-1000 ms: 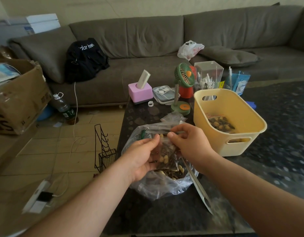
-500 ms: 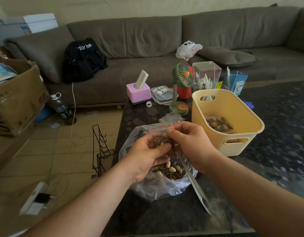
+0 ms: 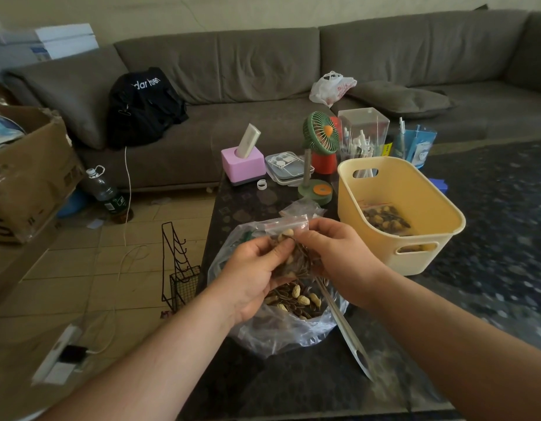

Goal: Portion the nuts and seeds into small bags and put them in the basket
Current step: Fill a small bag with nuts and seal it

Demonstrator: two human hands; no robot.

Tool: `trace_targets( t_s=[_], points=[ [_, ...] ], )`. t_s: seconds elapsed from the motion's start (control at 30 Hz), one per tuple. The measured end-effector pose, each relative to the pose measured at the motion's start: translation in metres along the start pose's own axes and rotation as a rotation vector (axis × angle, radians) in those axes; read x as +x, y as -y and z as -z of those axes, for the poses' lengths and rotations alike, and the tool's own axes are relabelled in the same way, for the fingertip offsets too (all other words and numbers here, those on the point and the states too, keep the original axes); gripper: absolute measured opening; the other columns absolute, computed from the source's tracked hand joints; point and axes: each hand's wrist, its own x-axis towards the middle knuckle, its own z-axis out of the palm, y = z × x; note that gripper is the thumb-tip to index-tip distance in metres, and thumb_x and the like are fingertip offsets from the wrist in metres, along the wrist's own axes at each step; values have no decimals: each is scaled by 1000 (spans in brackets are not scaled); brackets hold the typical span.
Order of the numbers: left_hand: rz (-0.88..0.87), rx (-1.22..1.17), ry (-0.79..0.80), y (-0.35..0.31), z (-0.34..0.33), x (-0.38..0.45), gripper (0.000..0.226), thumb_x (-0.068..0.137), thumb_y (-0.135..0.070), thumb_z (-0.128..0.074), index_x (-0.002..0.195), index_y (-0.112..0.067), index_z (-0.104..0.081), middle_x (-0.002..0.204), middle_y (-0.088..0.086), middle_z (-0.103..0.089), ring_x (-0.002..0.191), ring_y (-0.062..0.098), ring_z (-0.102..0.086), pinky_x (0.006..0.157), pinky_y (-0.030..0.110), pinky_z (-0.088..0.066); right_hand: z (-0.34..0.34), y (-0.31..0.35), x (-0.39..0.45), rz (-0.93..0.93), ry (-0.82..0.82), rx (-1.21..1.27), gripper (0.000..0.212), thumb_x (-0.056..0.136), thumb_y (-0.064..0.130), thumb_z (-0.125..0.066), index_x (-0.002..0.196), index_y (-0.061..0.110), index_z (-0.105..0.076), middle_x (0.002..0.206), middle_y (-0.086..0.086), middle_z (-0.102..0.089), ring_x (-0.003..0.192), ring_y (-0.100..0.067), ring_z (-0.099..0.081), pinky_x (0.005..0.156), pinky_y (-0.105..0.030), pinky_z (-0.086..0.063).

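Head view: your left hand (image 3: 251,278) and right hand (image 3: 333,253) grip a clear zip bag (image 3: 289,238) of peanuts and striped seeds, fingers curled round it, raised slightly since a second ago.

Grey-brown corner sofa (image 3: 263,71) runs along a pale wall (image 3: 202,13). Tan tiled floor (image 3: 74,287) on the left, dark patterned rug (image 3: 506,223) on the right. Dark glossy worktop (image 3: 278,384) in front. Light dim, even.

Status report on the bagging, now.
Left hand and right hand both gripping small bag, filled, over big bag. Basket holds one portion. Path to basket unobstructed.
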Motion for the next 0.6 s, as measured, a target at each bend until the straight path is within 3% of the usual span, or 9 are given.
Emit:
trace_targets(
  t_s=[0.2,0.3,0.43,0.6],
  points=[
    [-91,-28,-76,-1,-4,-1,34,86,-31,-77,117,-19,-73,114,8,-79,110,28,-76,71,36,-63,0,0,1,50,-73,-17,14,99,16,-71,104,3,-74,98,-22,-77,96,-39,-77,88,-60,-62],
    [-122,-15,-174,0,0,4,17,99,-33,-72,114,-25,-74,120,12,-76,114,32,-73,73,42,-65,2,0,1,31,-90,-33,14,97,19,-74,99,5,-74,98,-19,-77,99,-38,-76,88,-59,-62],
    [-176,63,-245,3,5,8,9,102,-34,-70,110,-32,-75,117,7,-77,112,30,-75,88,61,-64,0,3,-1,38,-105,-54,14,100,22,-71,103,8,-74,98,-15,-78,95,-31,-77,83,-46,-66],
    [-218,138,-263,5,6,8,5,102,-40,-70,105,-39,-74,120,6,-74,111,29,-74,85,58,-65,-1,6,-2,73,-150,-98,13,100,20,-70,104,8,-72,93,-10,-78,83,-20,-76,76,-37,-65]
  ],
)
